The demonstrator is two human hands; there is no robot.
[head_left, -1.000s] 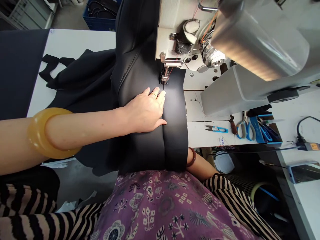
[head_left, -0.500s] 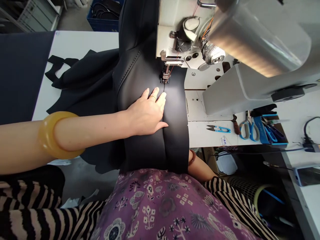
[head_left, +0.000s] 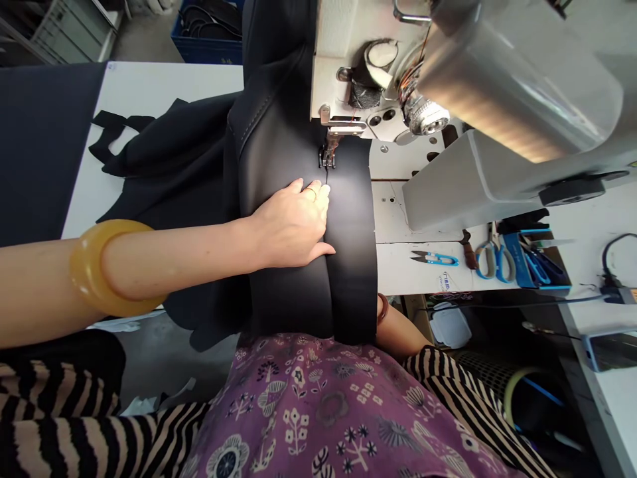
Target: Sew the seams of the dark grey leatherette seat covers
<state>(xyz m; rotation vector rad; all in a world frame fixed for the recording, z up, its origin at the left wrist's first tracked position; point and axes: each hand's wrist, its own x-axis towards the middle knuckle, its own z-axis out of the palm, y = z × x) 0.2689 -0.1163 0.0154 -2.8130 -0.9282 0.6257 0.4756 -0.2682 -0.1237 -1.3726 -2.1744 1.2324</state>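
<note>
- Left edge: a dark cloth (head_left: 40, 146) lies flat on the white table (head_left: 194, 83).
- Left of centre: a yellow bangle (head_left: 82, 265) circles the left forearm.
- Centre: the left hand (head_left: 293, 226) rests palm down on the dark material (head_left: 288, 299), fingers close together, thumb splayed across the seam line (head_left: 330, 299); it pinches nothing.
- Upper centre: the material runs beneath the presser foot (head_left: 327, 158) of the sewing machine (head_left: 331, 73), the seam line leading towards it. The step in hand appears to be stitching along this line; the next move would call for feeding the material straight, fingertips clear of the needle.
- Lower right of centre: the right forearm (head_left: 401, 332), with a brown bracelet (head_left: 382, 309), goes behind the material's edge; its hand is hidden, so I cannot tell its fingers' state.
- Right: blue snips (head_left: 435, 259) and scissors (head_left: 495, 261) lie aside.
</note>
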